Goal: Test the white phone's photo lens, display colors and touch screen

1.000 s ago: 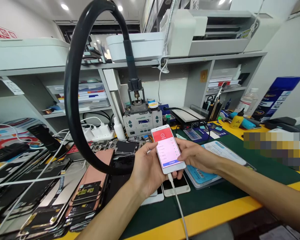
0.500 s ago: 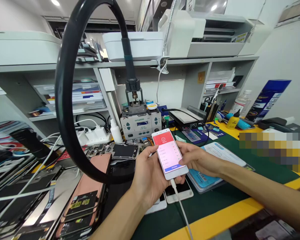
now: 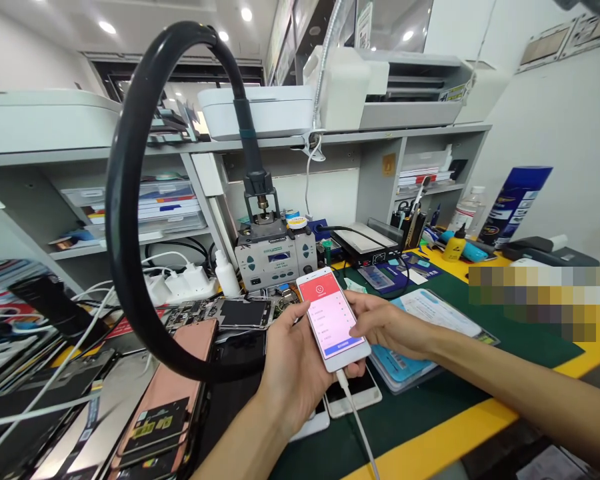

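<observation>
A white smartphone (image 3: 334, 327) is lit, with a red band at the top of its screen, a pale list below and a blue bar at the bottom. My left hand (image 3: 293, 363) cradles it from beneath, thumb along its left edge. At the right edge, my right hand (image 3: 390, 327) grips the phone, its thumb over the lower screen and its fingers partly hidden behind. A white charging cable (image 3: 354, 413) is plugged into the phone's bottom end. Under my hands, another white phone (image 3: 363, 395) lies on the green mat (image 3: 405, 427).
A thick black hose (image 3: 123, 200) arches at the left from a rework station (image 3: 275, 260). Phone parts (image 3: 155, 373) crowd the left side. A blue-and-white packet (image 3: 430, 313) lies right of my hands. Behind stand a yellow bottle (image 3: 454, 245) and a blue can (image 3: 517, 203).
The view has tilted up and shifted slightly, so the scene sits lower and a little left. My right thumb has moved slightly inward over the screen; the list looks slightly scrolled.
</observation>
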Available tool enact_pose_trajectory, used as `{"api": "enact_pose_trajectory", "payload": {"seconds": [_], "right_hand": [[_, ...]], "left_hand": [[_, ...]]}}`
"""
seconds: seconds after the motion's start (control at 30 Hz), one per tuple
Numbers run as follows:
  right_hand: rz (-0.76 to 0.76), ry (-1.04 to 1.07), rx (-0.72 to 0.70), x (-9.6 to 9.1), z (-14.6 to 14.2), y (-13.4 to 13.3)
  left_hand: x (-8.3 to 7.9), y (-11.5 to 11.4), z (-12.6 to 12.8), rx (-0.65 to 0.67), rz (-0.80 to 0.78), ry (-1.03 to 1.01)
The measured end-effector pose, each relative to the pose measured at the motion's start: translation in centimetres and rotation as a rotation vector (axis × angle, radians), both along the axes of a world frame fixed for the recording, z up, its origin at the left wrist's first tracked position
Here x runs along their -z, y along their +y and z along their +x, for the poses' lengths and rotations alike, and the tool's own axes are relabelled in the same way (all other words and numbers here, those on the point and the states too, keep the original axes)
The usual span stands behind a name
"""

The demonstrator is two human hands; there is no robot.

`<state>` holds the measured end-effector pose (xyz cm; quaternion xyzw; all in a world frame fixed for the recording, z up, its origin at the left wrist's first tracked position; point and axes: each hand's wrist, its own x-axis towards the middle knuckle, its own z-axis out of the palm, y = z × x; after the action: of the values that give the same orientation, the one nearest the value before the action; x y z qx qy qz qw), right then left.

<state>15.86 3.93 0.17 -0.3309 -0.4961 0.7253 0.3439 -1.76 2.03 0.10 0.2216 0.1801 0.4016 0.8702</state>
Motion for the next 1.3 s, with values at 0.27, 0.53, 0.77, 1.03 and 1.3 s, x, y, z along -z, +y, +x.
{"api": "enact_pose_trajectory", "payload": {"seconds": [0.27,0.53,0.77,1.03,1.3], "right_hand": [[-0.013,0.009,0.056,-0.18,-0.28,-0.29],[-0.007,0.030,0.060,-0.11,-0.23,-0.29],[0.006,0.020,0.029,-0.22,-0.35,-0.34],[0.012,0.012,0.013,-0.22,-0.45,-0.34],[0.005,0.007,0.015,-0.14,-0.43,-0.19]], "left_hand": [[0.19,0.25,0.04,0.026,0.090,0.074],[-0.47,-0.10,0.09,0.001,0.044,0.114],[-0.47,0.01,0.05,0.025,0.075,0.146],[0.11,0.26,-0.26,0.063,0.129,0.143],[-0.47,0.00,-0.18,0.040,0.135,0.188]]}}
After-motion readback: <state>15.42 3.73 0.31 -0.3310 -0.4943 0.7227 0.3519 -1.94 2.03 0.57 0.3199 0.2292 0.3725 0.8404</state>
